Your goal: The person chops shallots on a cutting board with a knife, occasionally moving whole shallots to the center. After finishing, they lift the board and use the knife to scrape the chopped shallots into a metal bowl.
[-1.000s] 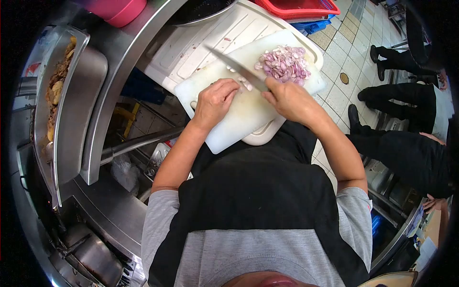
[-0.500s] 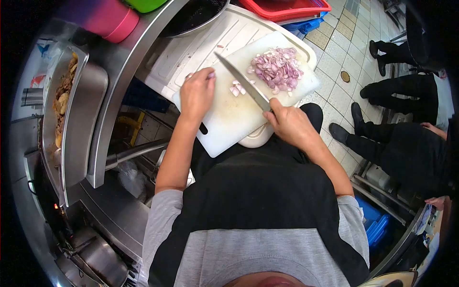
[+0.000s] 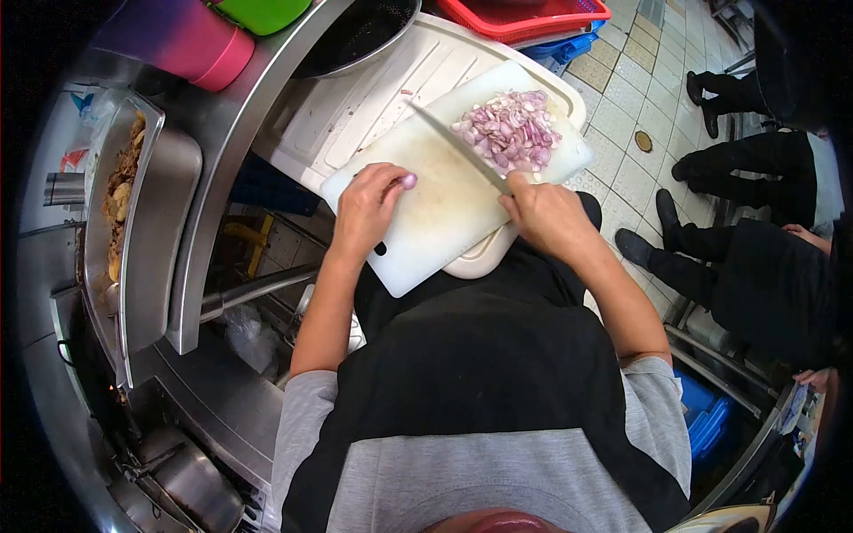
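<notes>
A white cutting board (image 3: 418, 253) lies at a slant in front of me. My left hand (image 3: 362, 202) is closed over its left part, pinching a small purple shallot (image 3: 409, 181) between the fingertips. My right hand (image 3: 551, 218) grips a kitchen knife (image 3: 458, 140); its handle is mostly hidden in my fist. The blade points up and left, its edge side close against a heap of sliced shallots (image 3: 506, 129) on the board's upper right.
Beneath the board is a cream plastic lid or tray (image 3: 351, 115). A dark pan (image 3: 355, 35) and a red basket (image 3: 524, 18) stand beyond it. At left, a metal counter edge (image 3: 213, 178) carries a steel food tray (image 3: 160, 222). Other people's legs (image 3: 746, 178) are at right.
The few slices from the middle of the board are now at the heap, and the knife has shifted toward it. My left hand has turned, bringing the shallot into clearer view over the board.
</notes>
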Available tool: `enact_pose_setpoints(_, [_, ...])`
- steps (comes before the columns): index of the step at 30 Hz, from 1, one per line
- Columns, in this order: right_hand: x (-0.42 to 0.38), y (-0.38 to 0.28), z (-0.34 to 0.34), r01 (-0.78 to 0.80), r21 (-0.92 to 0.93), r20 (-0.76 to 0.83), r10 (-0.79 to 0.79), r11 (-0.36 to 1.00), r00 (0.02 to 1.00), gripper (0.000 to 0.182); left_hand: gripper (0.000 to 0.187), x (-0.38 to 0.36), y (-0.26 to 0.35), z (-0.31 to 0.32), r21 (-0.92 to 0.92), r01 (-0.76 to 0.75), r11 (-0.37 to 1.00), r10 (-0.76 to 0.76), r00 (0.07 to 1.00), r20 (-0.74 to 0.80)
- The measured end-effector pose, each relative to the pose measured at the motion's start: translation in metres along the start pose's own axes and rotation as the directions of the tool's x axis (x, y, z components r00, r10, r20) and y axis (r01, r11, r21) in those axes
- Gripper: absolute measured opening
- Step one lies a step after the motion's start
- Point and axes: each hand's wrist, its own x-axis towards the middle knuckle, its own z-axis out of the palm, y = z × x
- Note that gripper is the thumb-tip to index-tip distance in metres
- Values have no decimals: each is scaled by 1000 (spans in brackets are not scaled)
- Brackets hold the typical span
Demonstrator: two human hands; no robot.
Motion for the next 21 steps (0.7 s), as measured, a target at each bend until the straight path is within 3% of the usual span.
enact_pose_setpoints(6, [20, -4, 9, 197, -87, -35, -200, 977, 979, 22, 14, 24, 15, 37, 26, -119, 993, 120, 992, -23])
enact_pose_setpoints(10, [23, -10, -21, 206, -156, 131, -187, 966, 974, 22, 14, 28, 18, 37, 33, -105, 994, 105, 994, 2])
enact_pose_setpoints(14, [21, -10, -13, 184, -143, 161, -160, 972, 974, 23, 12, 27, 18, 39, -8, -75, 997, 75, 997, -24])
enact_pose_setpoints(16, [27, -2, 15, 180, -39, 27, -179, 983, 984, 23, 10, 27, 17, 39, -10, -92, 996, 92, 995, -38])
enact_pose_setpoints(21, [23, -13, -22, 172, -80, 123, -162, 982, 979, 23, 10, 27, 17, 39, -3, -105, 995, 104, 993, -47])
